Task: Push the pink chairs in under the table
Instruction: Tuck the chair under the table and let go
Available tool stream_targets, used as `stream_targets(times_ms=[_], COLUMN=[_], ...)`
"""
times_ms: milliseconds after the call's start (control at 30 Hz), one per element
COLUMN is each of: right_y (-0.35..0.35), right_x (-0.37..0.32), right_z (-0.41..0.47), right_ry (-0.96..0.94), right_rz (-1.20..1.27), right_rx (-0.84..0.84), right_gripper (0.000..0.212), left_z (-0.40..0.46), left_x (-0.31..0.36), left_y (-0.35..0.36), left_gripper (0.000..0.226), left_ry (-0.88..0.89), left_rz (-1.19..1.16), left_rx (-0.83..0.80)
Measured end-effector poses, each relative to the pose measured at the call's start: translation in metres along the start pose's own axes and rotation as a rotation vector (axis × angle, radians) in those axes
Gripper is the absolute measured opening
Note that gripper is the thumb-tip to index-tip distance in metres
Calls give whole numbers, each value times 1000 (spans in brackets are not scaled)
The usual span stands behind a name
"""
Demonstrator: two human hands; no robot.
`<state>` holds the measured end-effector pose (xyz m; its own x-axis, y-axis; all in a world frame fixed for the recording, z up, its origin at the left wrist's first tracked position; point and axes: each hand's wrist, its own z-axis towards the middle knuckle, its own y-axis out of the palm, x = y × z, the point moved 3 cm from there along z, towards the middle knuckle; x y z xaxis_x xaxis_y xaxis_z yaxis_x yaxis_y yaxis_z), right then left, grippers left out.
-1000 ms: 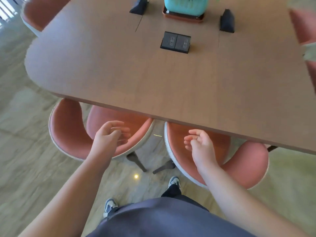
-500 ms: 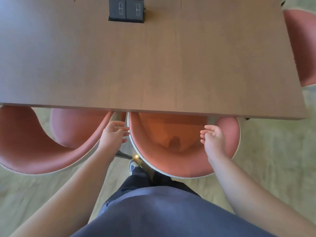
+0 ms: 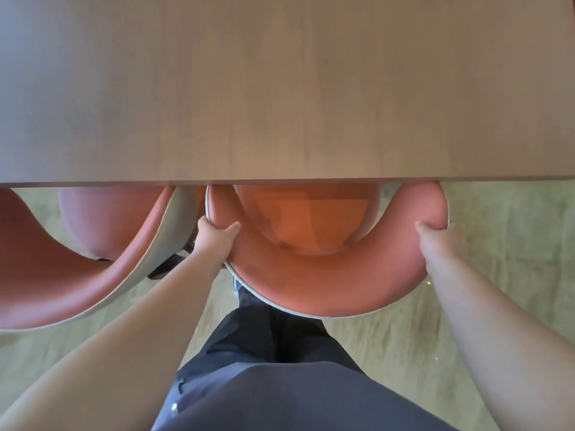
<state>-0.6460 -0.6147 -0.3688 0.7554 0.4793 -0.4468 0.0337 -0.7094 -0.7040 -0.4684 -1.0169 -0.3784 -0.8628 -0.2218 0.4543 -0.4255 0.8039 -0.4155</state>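
Note:
A pink tub chair (image 3: 314, 284) with a grey outer shell stands right in front of me, its seat partly under the brown wooden table (image 3: 280, 88). My left hand (image 3: 214, 237) grips the chair's left arm rim, thumb inside and fingers outside. My right hand (image 3: 435, 241) clasps the right arm rim, its fingers wrapped round the outer side and hidden. A second pink chair (image 3: 77, 275) sits to the left, also partly under the table edge.
The two chairs nearly touch between my left hand and the left chair's grey shell (image 3: 161, 244). Dark chair legs (image 3: 165, 265) show in the gap. Pale stone floor (image 3: 504, 244) lies open to the right. My dark trousers (image 3: 280, 368) fill the bottom centre.
Both hands went from hovering with loose fingers to gripping the right chair's arm rims. The view has moved closer and tilted down, so the table's sockets are out of sight.

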Motion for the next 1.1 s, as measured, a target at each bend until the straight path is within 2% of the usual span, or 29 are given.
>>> stream_targets(times_ms=[133, 300, 500, 700, 900, 1100], right_y=[5, 2, 3, 6, 15, 25], right_x=[8, 20, 23, 25, 30, 25], right_z=[18, 34, 35, 33, 24, 14], right_ry=[-24, -37, -46, -51, -76, -78], right_rz=[-94, -139, -91, -27, -31, -35], right_rx=[-23, -59, -36, -34, -43, -52], right_gripper=[86, 94, 82, 69, 56, 63], left_z=[18, 28, 32, 33, 39, 46], left_x=[-4, -4, -6, -8, -16, -19], left_y=[5, 9, 7, 4, -11, -23], left_gripper=[69, 58, 33, 23, 24, 23], left_ry=[-46, -22, 26, 51, 55, 54], left_rz=[-115, -184, -121, -125, -111, -115], left_rx=[55, 119, 146, 129, 140, 143])
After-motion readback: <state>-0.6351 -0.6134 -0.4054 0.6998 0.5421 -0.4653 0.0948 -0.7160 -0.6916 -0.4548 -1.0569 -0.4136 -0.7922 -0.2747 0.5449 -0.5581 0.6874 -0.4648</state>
